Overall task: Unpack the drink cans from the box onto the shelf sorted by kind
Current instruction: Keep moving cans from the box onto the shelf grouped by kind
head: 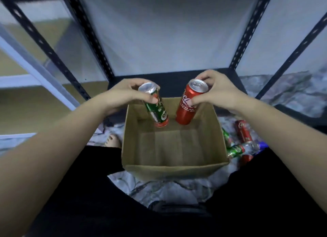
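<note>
2 cans are held above the far end of the cardboard box (174,169), which appears to hold nothing else. The green can (155,106) is pinched near its top by the left hand (123,93), thumb on the near side and fingers curled round the far side; the red can (189,104) is pinched in the same manner by the right hand (218,92). Both cans are tilted, their bases leaning toward each other and hanging free over the box. Because each can is gripped only close to its rim, a slip is judged possible: the smooth wall could slide through the fingertips and the can could fall back into the box. The 2 bases are near one another, so a knock between them could also be caused by a careless lift. The black shelf (169,83) lies just beyond the box, and its front edge or uprights could be struck on the way across. Several loose cans (242,141) lie right of the box on the patterned cloth (159,185), and kinds could be mixed if these were overlooked.
</note>
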